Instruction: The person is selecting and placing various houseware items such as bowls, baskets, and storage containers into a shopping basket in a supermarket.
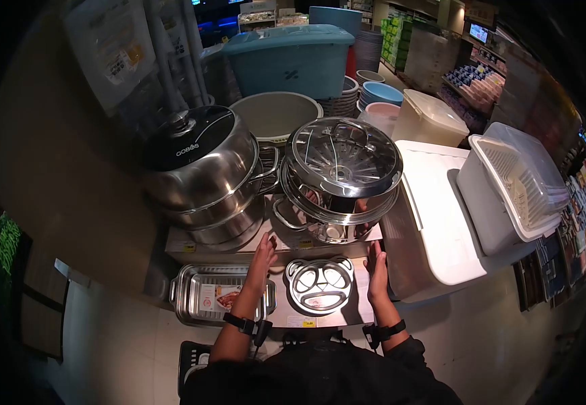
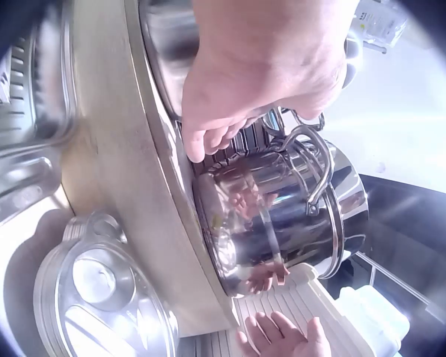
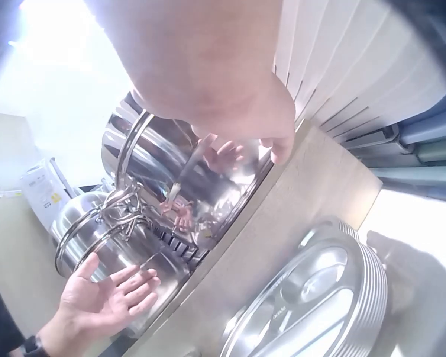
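Both hands hold nothing. In the head view the left hand is raised with fingers extended, between a rectangular metal tray and a stack of bear-shaped metal plates. The right hand is held up on the other side of the plates, fingers extended, near the shelf's right end. Behind them stands a steel pot with a glass lid. In the right wrist view the left hand shows its palm, fingers spread; the left wrist view shows the right hand with its palm turned up.
A tall steel steamer with a dark lid stands on the raised shelf at the left. White storage bins are at the right. A teal box and several tubs stand behind. A black basket is low at the left.
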